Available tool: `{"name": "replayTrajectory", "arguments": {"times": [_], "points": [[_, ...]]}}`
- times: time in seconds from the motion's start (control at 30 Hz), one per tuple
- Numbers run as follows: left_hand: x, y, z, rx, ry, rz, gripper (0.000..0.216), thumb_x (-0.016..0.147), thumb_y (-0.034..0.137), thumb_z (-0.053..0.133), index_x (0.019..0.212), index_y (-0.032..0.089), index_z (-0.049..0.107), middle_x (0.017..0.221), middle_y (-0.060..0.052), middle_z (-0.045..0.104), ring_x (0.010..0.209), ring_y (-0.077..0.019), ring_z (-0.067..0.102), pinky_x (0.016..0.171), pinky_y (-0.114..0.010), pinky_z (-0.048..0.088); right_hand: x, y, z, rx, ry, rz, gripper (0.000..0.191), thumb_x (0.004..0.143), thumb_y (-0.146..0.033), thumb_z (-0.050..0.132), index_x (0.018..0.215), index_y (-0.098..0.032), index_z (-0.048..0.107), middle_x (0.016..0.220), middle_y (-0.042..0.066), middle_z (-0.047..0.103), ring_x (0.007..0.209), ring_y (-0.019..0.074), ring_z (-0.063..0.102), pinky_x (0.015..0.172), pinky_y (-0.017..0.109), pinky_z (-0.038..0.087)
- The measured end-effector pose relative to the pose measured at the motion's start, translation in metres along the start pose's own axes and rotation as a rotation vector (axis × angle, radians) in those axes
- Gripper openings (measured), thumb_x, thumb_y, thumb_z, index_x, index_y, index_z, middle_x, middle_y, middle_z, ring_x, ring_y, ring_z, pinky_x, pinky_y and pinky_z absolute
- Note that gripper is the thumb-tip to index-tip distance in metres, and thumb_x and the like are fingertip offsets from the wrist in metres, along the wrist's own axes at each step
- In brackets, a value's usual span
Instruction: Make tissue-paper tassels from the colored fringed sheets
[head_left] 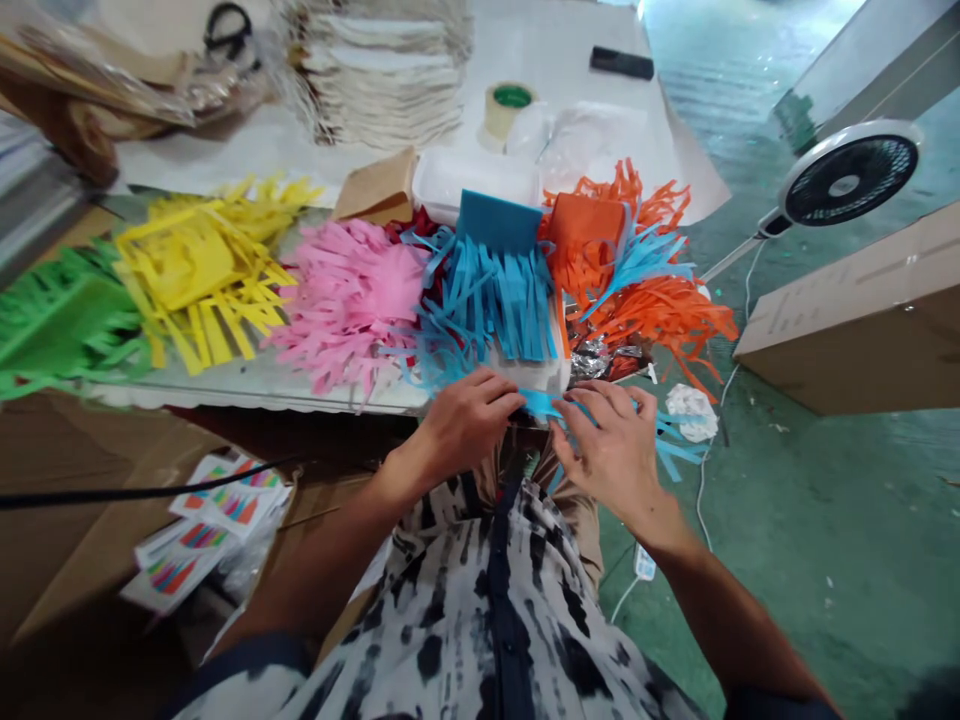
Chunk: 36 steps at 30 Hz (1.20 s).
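Between my two hands, at the table's front edge, lies a light blue paper fringe (538,402). My left hand (474,412) has its fingers closed together on the left part of it. My right hand (609,440) pinches the right part with bent fingers, and cut strips fan out beyond it to the right. Just behind my hands rests a stack of darker blue fringes (504,290) with an uncut top band. Orange fringes (592,240) lie to its right, pink fringes (356,295) to its left.
Yellow fringes (191,265) and green fringes (64,325) lie farther left. At the back are a tape roll (501,112), black scissors (229,30) and a bundle of white strings (382,75). A fan (851,182) and a cardboard box (862,320) stand on the right.
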<state>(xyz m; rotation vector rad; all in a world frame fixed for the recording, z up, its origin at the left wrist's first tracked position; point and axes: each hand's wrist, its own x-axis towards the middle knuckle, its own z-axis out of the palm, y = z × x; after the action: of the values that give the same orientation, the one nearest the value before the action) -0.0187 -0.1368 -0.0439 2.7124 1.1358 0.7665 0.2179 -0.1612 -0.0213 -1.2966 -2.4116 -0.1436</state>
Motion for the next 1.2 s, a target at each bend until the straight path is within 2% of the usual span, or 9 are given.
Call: {"name": "replayTrajectory", "arguments": {"times": [0.2,0.4,0.57,0.77,0.93,1.03,1.13,1.2], "points": [[-0.001,-0.007,-0.004,-0.117,0.010,-0.060,0.018,0.097,0.011,0.061,0.109,0.017,0.073,0.107,-0.008,0.075,0.101,-0.0228,0.065,0.091,-0.037,0.057,0.008,0.003,0.009,0.039,-0.015,-0.008,0.014,0.104,-0.029,0.061,0.105,-0.025,0.074,0.101,0.002,0.080,0.108,0.0247,0.064,0.097,0.047,0.031],[0.002,-0.010,-0.002,-0.124,-0.007,-0.049,0.012,0.102,0.021,0.063,0.106,0.018,0.073,0.104,-0.008,0.074,0.099,-0.0224,0.064,0.090,-0.037,0.055,0.009,0.006,0.011,0.031,-0.042,-0.026,0.027,0.106,-0.044,0.060,0.115,-0.023,0.073,0.109,0.006,0.079,0.113,0.0269,0.061,0.098,0.047,0.031],[0.002,-0.017,-0.002,-0.113,-0.021,0.009,0.012,0.100,0.022,0.066,0.110,0.018,0.072,0.106,-0.009,0.074,0.100,-0.0222,0.064,0.091,-0.036,0.055,0.009,0.007,0.011,0.041,-0.055,-0.018,0.021,0.105,-0.035,0.059,0.115,-0.023,0.073,0.109,0.005,0.078,0.112,0.0267,0.061,0.097,0.047,0.030],[0.006,-0.018,0.000,-0.030,0.029,0.020,0.020,0.107,0.023,0.055,0.101,0.017,0.073,0.098,-0.007,0.075,0.091,-0.0200,0.064,0.084,-0.033,0.054,0.011,0.006,0.014,0.051,-0.060,-0.009,0.024,0.105,-0.039,0.060,0.116,-0.023,0.074,0.110,0.006,0.078,0.111,0.0271,0.059,0.096,0.047,0.029],[0.005,-0.018,0.002,-0.022,0.008,0.012,0.019,0.105,0.034,0.062,0.107,0.018,0.073,0.102,-0.007,0.076,0.094,-0.0209,0.064,0.086,-0.034,0.054,0.012,0.006,0.017,0.060,-0.033,-0.012,0.018,0.107,-0.028,0.057,0.107,-0.024,0.075,0.104,0.004,0.079,0.107,0.0240,0.060,0.096,0.045,0.029],[0.000,-0.018,0.001,-0.029,0.020,-0.021,0.017,0.104,0.032,0.063,0.099,0.019,0.072,0.099,-0.006,0.075,0.094,-0.0205,0.063,0.086,-0.033,0.052,0.005,0.013,0.015,0.077,-0.025,0.028,0.018,0.108,-0.029,0.058,0.103,-0.025,0.075,0.101,0.002,0.079,0.105,0.0230,0.061,0.096,0.044,0.029],[-0.005,-0.021,-0.002,-0.026,0.056,-0.114,0.020,0.105,0.032,0.060,0.095,0.019,0.071,0.095,-0.005,0.074,0.092,-0.0207,0.061,0.085,-0.033,0.050,-0.004,0.021,0.012,0.142,-0.009,0.115,0.019,0.108,-0.034,0.059,0.101,-0.027,0.076,0.101,0.001,0.079,0.107,0.0234,0.062,0.096,0.044,0.030],[-0.006,-0.022,-0.004,0.013,0.036,-0.166,0.022,0.106,0.034,0.059,0.095,0.020,0.071,0.095,-0.005,0.073,0.092,-0.0223,0.060,0.085,-0.036,0.048,-0.008,0.024,0.011,0.209,-0.005,0.179,0.019,0.107,-0.036,0.062,0.099,-0.028,0.077,0.101,0.001,0.078,0.108,0.0236,0.063,0.096,0.044,0.031]]}}
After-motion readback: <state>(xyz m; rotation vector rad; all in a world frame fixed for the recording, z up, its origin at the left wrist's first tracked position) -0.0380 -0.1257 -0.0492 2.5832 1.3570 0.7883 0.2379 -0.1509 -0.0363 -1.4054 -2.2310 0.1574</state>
